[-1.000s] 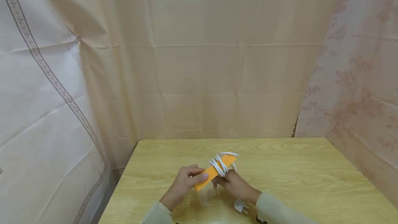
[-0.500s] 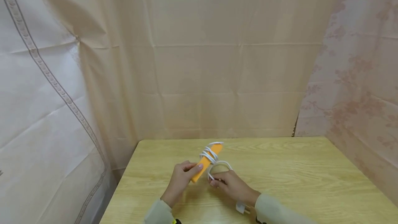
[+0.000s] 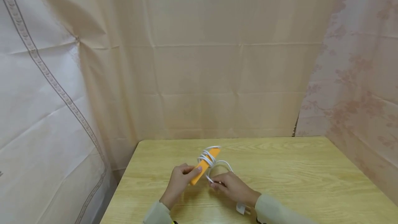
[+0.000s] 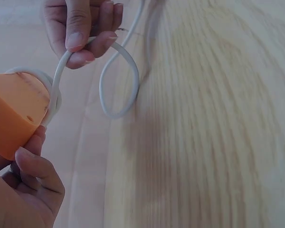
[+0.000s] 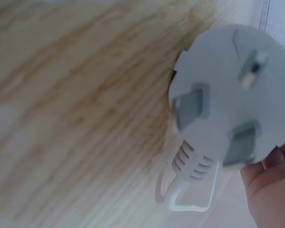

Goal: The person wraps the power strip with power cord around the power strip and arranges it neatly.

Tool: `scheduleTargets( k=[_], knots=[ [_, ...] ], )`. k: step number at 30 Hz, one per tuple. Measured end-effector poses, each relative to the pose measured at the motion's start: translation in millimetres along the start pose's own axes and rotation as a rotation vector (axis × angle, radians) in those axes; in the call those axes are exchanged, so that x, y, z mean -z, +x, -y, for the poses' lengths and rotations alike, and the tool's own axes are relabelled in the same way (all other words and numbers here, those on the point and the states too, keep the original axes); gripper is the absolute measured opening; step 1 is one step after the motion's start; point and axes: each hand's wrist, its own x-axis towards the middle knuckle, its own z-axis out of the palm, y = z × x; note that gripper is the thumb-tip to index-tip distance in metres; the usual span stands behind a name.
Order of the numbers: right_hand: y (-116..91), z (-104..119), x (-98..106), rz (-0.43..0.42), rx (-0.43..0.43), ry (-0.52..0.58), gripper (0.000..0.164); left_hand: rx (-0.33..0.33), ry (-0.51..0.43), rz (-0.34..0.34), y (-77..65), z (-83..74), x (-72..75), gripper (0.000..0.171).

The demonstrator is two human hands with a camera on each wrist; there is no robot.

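Note:
An orange power strip (image 3: 199,175), its sockets not visible, is held tilted above the table in the head view. My left hand (image 3: 180,179) grips its lower end, thumb on top. White cord (image 3: 209,156) winds several times around the strip's upper half. Just right of the strip, my right hand (image 3: 233,186) pinches the free cord between thumb and fingers; in the left wrist view the cord (image 4: 137,76) forms a loop below that hand. The white three-pin plug (image 5: 228,95) hangs near the right wrist, its flat pins facing the right wrist camera.
The light wooden table (image 3: 295,175) extends under and around both hands. Behind it hangs a beige cloth (image 3: 199,78). A white cloth (image 3: 46,130) hangs at the left and a flowered cloth (image 3: 357,96) at the right.
The strip has moved left and stands steeper than a second ago. My right hand has come away from the windings, with a cord loop now showing between hand and strip.

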Motion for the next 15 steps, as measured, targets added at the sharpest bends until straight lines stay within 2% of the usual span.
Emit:
scheduleTargets(
  k=[4,10,15],
  knots=[
    [-0.6,-0.1,-2.7,0.001,0.005,-0.023,0.019,-0.002,0.051,0.009,-1.3,3.1,1.2,0.042],
    [0.0,1.6,-3.8,0.010,0.001,-0.028,0.020,0.005,0.060,0.002,-1.6,4.9,1.1,0.044],
    [-0.2,3.8,-2.3,0.013,0.007,-0.042,0.017,-0.060,0.123,-0.025,-0.5,5.9,0.4,0.039]
  ],
)
